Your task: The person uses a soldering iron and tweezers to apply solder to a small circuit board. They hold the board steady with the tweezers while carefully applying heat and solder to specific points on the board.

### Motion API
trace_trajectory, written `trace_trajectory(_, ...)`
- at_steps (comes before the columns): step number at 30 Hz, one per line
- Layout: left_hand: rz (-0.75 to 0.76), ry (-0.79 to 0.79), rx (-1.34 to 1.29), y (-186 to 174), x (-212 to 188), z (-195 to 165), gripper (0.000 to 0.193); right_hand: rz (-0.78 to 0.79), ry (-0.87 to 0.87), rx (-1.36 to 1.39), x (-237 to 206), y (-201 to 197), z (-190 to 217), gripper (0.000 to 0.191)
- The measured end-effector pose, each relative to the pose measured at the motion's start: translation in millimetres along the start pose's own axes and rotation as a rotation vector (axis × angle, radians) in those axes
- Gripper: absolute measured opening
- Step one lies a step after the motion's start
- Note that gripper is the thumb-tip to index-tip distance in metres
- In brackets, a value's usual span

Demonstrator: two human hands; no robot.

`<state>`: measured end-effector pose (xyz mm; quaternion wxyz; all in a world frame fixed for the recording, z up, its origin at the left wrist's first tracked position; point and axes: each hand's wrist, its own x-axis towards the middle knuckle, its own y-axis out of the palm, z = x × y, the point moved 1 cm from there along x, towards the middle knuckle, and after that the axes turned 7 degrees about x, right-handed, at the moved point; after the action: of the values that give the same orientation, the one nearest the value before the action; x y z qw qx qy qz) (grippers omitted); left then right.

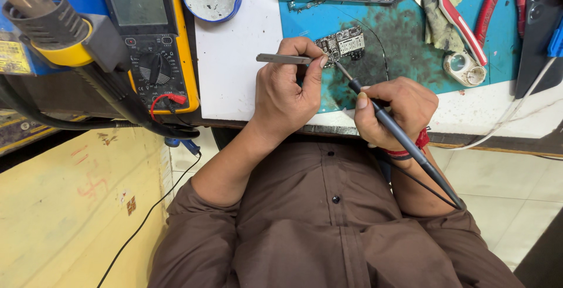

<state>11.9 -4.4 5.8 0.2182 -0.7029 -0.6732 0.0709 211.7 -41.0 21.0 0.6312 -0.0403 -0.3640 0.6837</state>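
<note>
Grey multimeter screen (139, 9), upper left

Matt brushed-metal tweezers (284, 59); smooth black plastic soldering iron (404, 141); stained, scuffed blue rubbery mat (404, 36); glossy yellow plastic multimeter (153, 42); soft brown cloth shirt (316, 223); smooth white desk (234, 71).

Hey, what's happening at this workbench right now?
A person in a brown shirt works on a small circuit board lying on a stained blue mat. The left hand pinches metal tweezers at the board's edge, while the right hand holds a soldering iron like a pen, tip at the board. A yellow multimeter sits to the left.
</note>
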Motion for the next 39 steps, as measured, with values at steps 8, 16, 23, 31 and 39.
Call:
trace_trajectory(8, -0.001, -0.018, -0.001, 0, 0, -1, 0.011, 0.004, -0.003, 0.004, 1, -1, 0, 0.013)
trace_trajectory(16, 0.016, -0.020, -0.010, -1, 0, -1, 0.011, -0.031, 0.050, 0.011, -5, -2, -3, 0.011)
trace_trajectory(23, -0.010, -0.079, -0.046, -2, -1, -2, 0.009, -0.017, -0.015, -0.086, 1, 4, -3, 0.021)
trace_trajectory(31, 0.004, -0.015, -0.022, -2, 0, -1, 0.009, 0.115, -0.031, -0.215, 17, 12, 8, 0.033)
trace_trajectory(39, 0.006, -0.010, -0.048, -2, -2, 0, 0.008, -0.131, 0.039, 0.022, -2, 10, -3, 0.026)
